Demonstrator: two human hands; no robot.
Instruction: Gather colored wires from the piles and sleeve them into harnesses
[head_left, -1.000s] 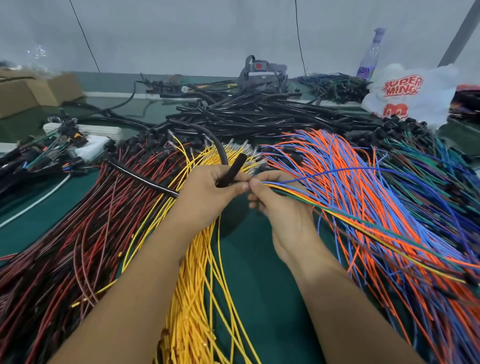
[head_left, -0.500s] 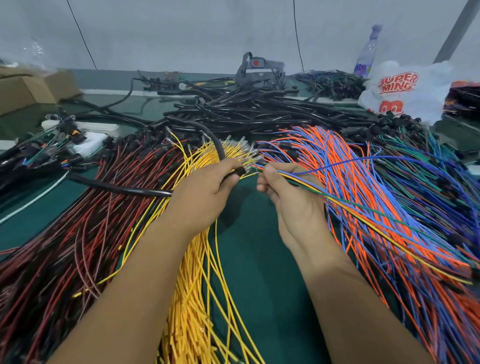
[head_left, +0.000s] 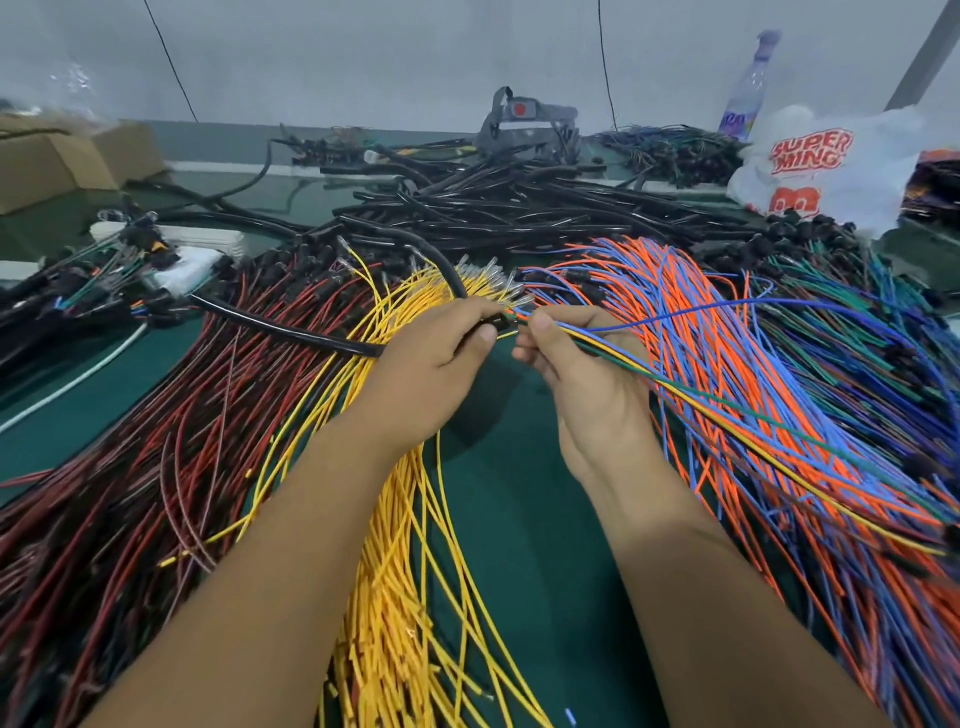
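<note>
Wires pinched in your right hand: feed them straight toward nine o'clock into the tube gripped by your left hand.

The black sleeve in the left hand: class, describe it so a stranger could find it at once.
Start at the yellow wire pile running up the middle of the green table. At its far end the left hand grips the black sleeve. Unlike the loose tubes in the black tubing heap behind, it arcs through that hand.
</note>
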